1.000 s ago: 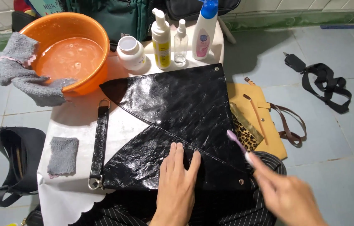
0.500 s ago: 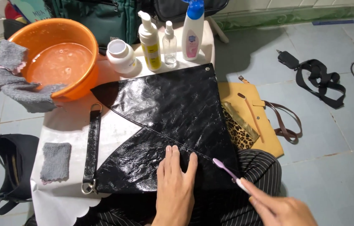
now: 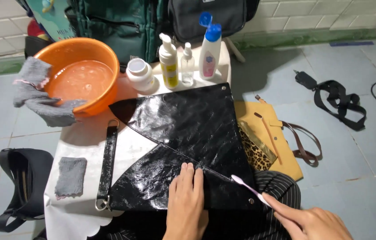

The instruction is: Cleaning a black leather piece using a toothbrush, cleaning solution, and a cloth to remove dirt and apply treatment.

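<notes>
Pressing flat at six o'clock on the glossy black bag (image 3: 183, 142) spread across the table (image 3: 81, 209), the left hand (image 3: 187, 200) stays open. The right hand (image 3: 312, 220), grip closed on a toothbrush (image 3: 249, 189), has dropped its bristles from above the leather onto the seam at four o'clock.

Glossy black bag (image 3: 183, 142), orange basin (image 3: 81, 75), grey cloth (image 3: 70, 176), leopard-print pouch (image 3: 255, 153), pink-white toothbrush (image 3: 246, 187)

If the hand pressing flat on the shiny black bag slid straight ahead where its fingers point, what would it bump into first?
The left hand points up across the black bag. It would likely cross the diagonal seam first, then glossy surface, toward the bottles at the far edge.
</notes>
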